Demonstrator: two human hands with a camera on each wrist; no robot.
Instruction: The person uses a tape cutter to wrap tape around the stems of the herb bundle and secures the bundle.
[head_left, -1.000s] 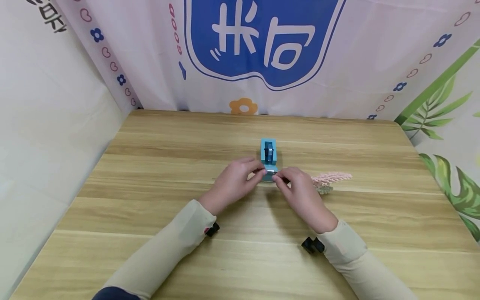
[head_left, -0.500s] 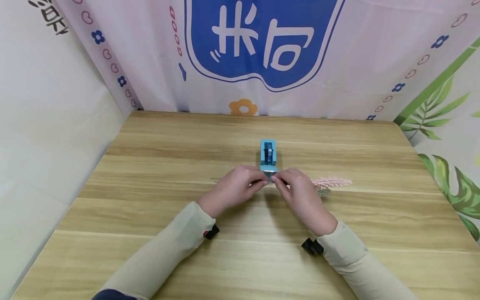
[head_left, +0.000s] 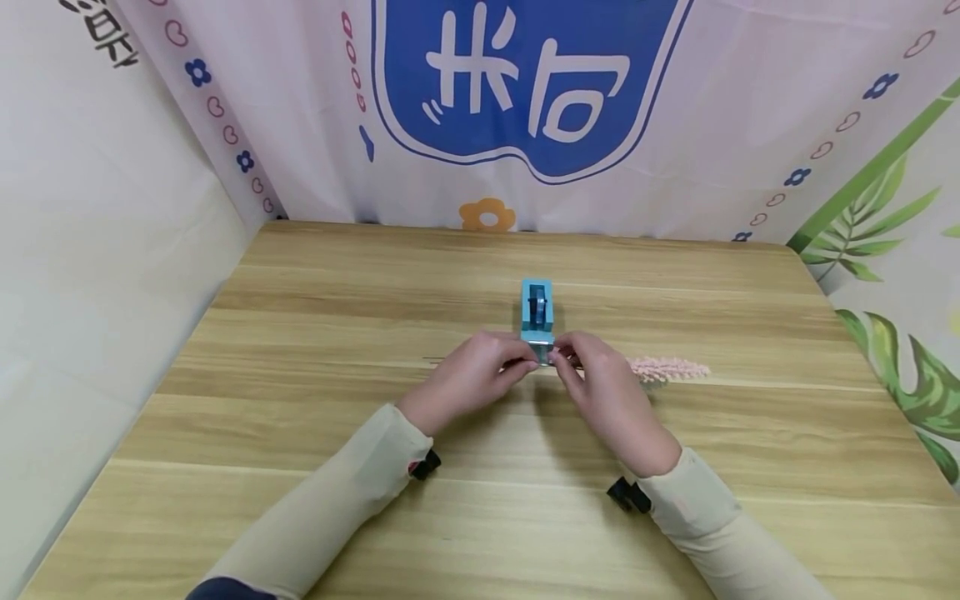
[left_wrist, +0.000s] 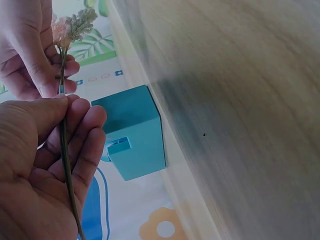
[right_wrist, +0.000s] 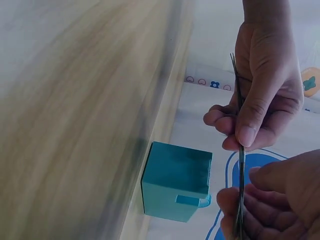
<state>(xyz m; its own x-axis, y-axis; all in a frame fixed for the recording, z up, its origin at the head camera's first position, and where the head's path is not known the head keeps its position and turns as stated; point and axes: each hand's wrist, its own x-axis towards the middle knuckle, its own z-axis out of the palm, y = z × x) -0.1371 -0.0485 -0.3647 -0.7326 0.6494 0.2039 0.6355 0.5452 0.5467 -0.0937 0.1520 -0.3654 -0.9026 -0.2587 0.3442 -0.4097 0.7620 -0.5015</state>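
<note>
A small bunch of artificial flowers lies level across both hands, its thin dark stems [left_wrist: 63, 140] pointing left. The pink flower head [head_left: 671, 369] sticks out to the right, and a grey-green sprig [left_wrist: 82, 24] shows beside it in the left wrist view. My left hand [head_left: 468, 367] pinches the stems between thumb and fingers. Close by, my right hand [head_left: 603, 387] holds them nearer the flower heads, fingers curled behind and thumb near the stems. A shiny strip of clear tape [right_wrist: 242, 157] sits on the stems between the hands. Just beyond stands a blue tape dispenser [head_left: 527, 312].
The wooden table [head_left: 337, 300] extends around the hands on every side. Behind its far edge hangs a printed curtain [head_left: 315, 167], with a white cloth [head_left: 97, 250] at the left and a leaf-patterned one at the right.
Both hands and the stems have come slightly nearer to me from the dispenser. The right hand has shifted a little right, and the bunch has turned, hiding the grey-green sprig in the head view.
</note>
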